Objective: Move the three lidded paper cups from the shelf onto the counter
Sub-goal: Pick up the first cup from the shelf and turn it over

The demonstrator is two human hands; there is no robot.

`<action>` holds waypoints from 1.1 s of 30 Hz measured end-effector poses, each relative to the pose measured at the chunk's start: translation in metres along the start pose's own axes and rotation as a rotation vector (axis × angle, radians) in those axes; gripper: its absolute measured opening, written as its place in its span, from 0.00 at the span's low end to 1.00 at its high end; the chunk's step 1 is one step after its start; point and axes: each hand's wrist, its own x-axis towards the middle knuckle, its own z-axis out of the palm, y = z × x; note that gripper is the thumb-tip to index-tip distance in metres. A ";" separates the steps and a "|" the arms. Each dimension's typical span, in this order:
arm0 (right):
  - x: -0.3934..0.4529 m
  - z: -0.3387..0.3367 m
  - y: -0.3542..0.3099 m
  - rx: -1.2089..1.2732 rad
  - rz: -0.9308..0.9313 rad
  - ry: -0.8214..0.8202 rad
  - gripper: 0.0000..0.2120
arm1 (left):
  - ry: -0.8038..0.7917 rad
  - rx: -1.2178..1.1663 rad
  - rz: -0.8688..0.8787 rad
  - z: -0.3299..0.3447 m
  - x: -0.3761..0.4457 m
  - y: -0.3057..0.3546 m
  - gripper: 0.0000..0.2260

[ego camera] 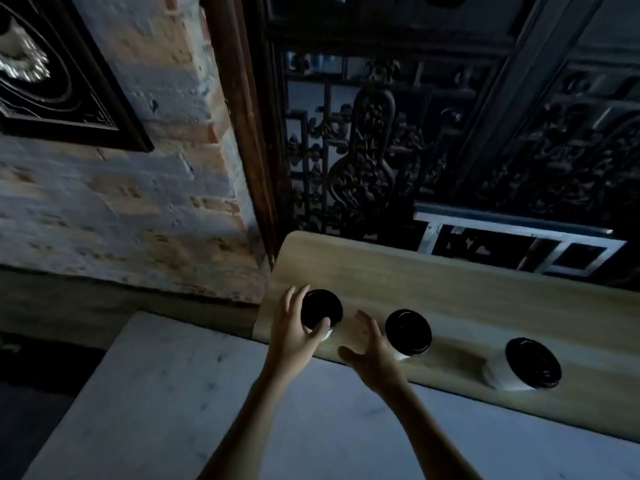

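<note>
Three white paper cups with black lids stand in a row on the wooden shelf [450,282]. My left hand [294,327] wraps around the left cup [320,308], thumb on its near side and fingers on its left. My right hand [370,351] is spread open just left of the middle cup [408,330], fingers close to its side; touching or not is unclear. The right cup [531,363] stands alone farther right. The pale marble counter [173,393] lies below and in front of the shelf.
A whitewashed brick wall [121,209] rises to the left behind the counter, with a dark framed picture [52,81] on it. Behind the shelf stands a dark carved wooden screen [381,150] and a pale metal frame [519,244].
</note>
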 end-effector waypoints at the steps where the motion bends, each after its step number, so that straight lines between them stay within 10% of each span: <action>1: 0.006 0.005 0.004 0.015 0.026 -0.019 0.41 | -0.035 0.016 0.016 0.005 0.008 -0.003 0.31; 12: 0.058 0.042 0.033 0.159 0.056 -0.177 0.44 | -0.196 0.254 0.045 0.040 0.040 -0.022 0.35; 19: 0.075 0.054 0.024 0.150 -0.046 -0.155 0.17 | -0.159 0.208 -0.008 0.039 0.045 -0.027 0.35; 33: -0.005 0.005 -0.032 -0.111 -0.220 -0.094 0.40 | -0.163 -0.200 -0.056 -0.034 0.000 0.010 0.31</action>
